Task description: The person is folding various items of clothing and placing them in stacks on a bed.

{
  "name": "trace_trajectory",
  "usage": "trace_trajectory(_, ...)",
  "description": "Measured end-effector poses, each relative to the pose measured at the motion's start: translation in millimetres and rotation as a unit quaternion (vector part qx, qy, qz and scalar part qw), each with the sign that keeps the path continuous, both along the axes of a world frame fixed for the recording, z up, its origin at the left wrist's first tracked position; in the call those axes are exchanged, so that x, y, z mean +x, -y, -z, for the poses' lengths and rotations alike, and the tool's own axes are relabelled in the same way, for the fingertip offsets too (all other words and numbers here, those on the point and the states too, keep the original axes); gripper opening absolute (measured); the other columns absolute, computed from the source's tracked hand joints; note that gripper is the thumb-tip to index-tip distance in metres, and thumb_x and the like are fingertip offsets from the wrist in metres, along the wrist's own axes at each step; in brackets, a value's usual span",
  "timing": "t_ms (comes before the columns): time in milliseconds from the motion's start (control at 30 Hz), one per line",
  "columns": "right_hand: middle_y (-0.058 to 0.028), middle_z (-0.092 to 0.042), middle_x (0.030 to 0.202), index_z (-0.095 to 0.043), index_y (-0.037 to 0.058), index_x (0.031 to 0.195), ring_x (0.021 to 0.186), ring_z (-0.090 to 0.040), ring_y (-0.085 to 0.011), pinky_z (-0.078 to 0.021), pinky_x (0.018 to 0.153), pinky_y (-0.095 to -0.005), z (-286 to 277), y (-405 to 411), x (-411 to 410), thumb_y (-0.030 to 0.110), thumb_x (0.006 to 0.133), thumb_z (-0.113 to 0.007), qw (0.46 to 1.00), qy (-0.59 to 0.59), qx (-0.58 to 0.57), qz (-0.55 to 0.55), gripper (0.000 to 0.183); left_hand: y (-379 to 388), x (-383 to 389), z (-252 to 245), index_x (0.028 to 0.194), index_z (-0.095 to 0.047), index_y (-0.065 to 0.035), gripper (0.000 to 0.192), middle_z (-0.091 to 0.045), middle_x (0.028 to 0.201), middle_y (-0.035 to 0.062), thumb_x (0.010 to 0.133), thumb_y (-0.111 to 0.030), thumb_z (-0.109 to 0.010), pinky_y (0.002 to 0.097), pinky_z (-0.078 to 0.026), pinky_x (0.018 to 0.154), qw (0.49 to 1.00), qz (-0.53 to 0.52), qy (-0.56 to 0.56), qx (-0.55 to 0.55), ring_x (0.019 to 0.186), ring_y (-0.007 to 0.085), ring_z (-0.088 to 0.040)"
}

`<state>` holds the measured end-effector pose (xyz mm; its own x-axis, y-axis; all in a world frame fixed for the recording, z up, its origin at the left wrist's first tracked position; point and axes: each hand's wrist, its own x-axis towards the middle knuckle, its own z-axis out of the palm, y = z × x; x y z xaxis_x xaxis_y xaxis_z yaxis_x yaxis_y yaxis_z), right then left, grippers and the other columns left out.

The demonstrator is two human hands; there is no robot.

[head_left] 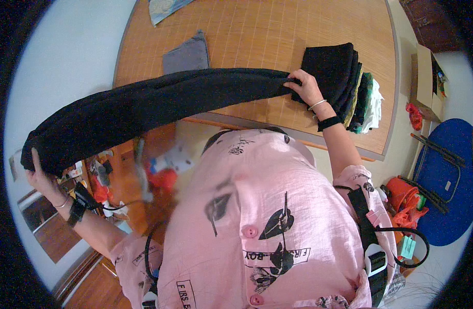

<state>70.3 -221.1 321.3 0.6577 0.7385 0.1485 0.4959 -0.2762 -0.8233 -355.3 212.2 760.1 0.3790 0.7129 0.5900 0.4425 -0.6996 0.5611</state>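
Note:
A long black cloth garment (155, 100), folded into a narrow strip, is stretched in the air across the front of the table. My left hand (39, 179) grips its lower left end, out past the table's edge. At the other end, my right hand (304, 85) pinches the narrow tip between thumb and fingers, over the wooden table (255, 46). Just beyond the right hand lies a stack of folded dark clothes (327, 63), with white folded pieces (373, 106) at its right side. Partly covered by the garment is a folded grey cloth (187, 54).
A patterned light-blue cloth (167, 9) lies at the table's far edge. On the right stand a cardboard box (421, 77), a blue folding round table (449, 154) and a red bucket (400, 191). A wooden cabinet (126, 185) with assorted items is at lower left.

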Motion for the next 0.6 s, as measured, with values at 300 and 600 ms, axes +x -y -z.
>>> trace_trajectory(300,-0.0126,-0.063,0.084,-0.064,0.0020,0.086,0.078,-0.061,-0.0256,-0.0476,0.072,-0.0323,-25.1,7.5,4.5,0.021,0.072,-0.072,0.994,-0.016,-0.109,-0.010,0.024,-0.2,-4.1,7.3,0.108,-0.058,0.0031,0.031,-0.061,0.106,0.0106,0.081,-0.011,-0.065,0.0310,-0.046,0.083,0.999,0.020,-0.037,0.004,0.094,0.0190,-0.058)
trace_trajectory(600,-0.0033,-0.065,0.086,-0.064,0.0025,0.090,0.077,-0.058,-0.0148,-0.0466,0.072,-0.0279,-82.9,38.4,59.4,0.016,0.071,-0.074,0.939,-0.311,0.112,0.090,0.026,1.3,-17.1,11.7,0.114,-0.053,0.0019,0.037,-0.058,0.112,0.0119,0.083,-0.015,-0.063,0.0350,-0.047,0.086,0.975,-0.047,0.150,-0.159,0.099,0.0235,-0.057)
